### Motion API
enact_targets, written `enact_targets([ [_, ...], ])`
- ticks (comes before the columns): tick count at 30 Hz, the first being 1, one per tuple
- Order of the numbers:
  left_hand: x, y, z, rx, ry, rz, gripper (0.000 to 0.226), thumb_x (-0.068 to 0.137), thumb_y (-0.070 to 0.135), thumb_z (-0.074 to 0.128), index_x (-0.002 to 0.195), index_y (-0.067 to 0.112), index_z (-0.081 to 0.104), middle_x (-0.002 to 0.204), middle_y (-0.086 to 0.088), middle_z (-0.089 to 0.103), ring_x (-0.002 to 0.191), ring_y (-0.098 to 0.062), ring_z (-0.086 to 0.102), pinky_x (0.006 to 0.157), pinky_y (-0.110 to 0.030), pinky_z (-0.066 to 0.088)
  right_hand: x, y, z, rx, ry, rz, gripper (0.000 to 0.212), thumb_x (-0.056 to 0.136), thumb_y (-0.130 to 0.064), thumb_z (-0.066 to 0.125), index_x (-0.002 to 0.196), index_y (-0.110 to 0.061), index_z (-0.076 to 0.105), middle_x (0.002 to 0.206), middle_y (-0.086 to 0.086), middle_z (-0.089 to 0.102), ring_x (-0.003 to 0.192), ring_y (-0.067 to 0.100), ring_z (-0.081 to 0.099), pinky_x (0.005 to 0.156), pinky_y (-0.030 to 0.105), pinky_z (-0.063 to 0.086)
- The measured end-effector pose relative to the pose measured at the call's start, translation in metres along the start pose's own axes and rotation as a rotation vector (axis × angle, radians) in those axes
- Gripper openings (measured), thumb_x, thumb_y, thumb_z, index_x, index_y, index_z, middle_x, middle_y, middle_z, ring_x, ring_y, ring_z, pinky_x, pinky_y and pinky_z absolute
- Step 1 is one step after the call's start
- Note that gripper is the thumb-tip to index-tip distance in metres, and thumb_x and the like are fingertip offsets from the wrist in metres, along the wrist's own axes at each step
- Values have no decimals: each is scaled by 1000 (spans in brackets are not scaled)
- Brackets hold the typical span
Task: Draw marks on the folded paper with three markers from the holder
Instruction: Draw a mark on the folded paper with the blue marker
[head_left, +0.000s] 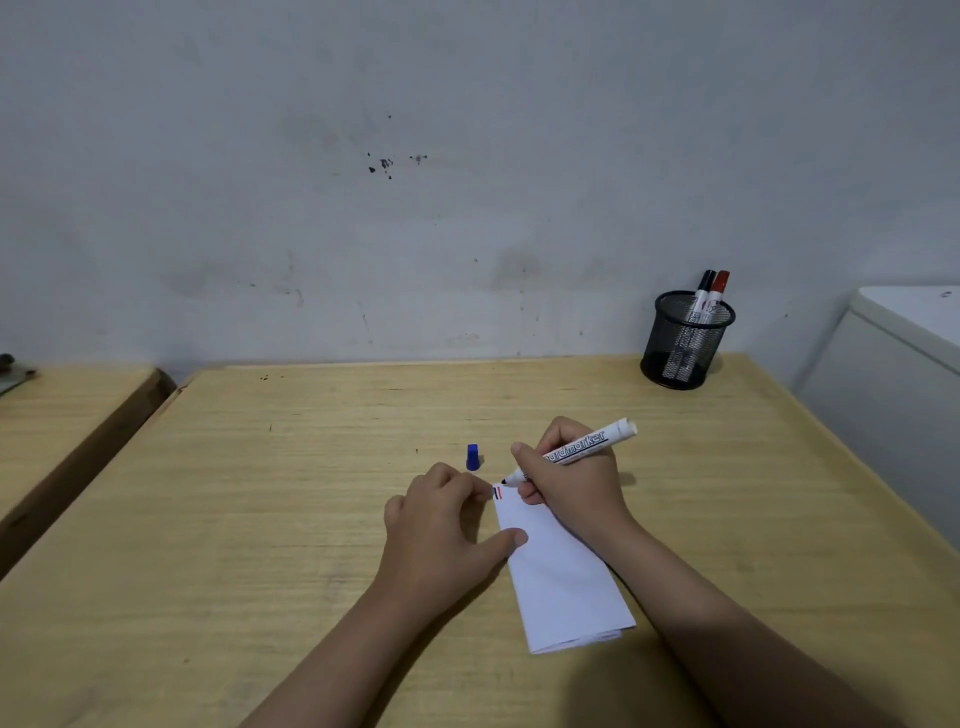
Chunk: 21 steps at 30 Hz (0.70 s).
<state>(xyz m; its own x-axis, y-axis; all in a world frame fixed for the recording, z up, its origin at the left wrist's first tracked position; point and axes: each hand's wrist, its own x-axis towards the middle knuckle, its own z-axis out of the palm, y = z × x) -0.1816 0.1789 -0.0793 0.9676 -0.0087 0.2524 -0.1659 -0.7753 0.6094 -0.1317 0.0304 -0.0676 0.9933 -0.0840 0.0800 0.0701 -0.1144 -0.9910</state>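
Note:
A folded white paper (561, 577) lies on the wooden table (311, 467), with short dark and red marks at its far left corner. My right hand (571, 478) grips an uncapped white marker (582, 449), its tip touching the paper's far corner beside those marks. My left hand (441, 525) presses the paper's left edge with fingers and thumb. A blue cap (472, 457) stands on the table just beyond the paper. At the back right, a black mesh holder (680, 343) keeps a black-capped marker (704, 291) and a red-capped marker (719, 291).
A grey wall rises behind the table. A white cabinet or appliance (893, 384) stands against the table's right edge. A second wooden surface (67, 415) sits to the left across a narrow gap.

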Motion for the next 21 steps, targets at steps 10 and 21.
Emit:
enact_targets([
  [10, -1, 1, -2, 126, -33, 20, 54, 62, 67, 54, 109, 41, 59, 98, 17, 48, 99, -5, 44, 79, -28, 16, 1, 4, 0, -63, -23, -39, 33, 78, -11, 71, 58, -14, 45, 53, 7, 58, 41, 9, 61, 43, 25, 47],
  [21, -1, 3, -4, 219, -79, 43, 54, 68, 67, 48, 114, 39, 56, 100, 16, 45, 98, -8, 44, 79, -30, 17, 7, 7, 0, -114, -64, -7, 27, 70, -8, 67, 55, -14, 45, 49, 3, 53, 41, 15, 59, 47, 30, 50],
])
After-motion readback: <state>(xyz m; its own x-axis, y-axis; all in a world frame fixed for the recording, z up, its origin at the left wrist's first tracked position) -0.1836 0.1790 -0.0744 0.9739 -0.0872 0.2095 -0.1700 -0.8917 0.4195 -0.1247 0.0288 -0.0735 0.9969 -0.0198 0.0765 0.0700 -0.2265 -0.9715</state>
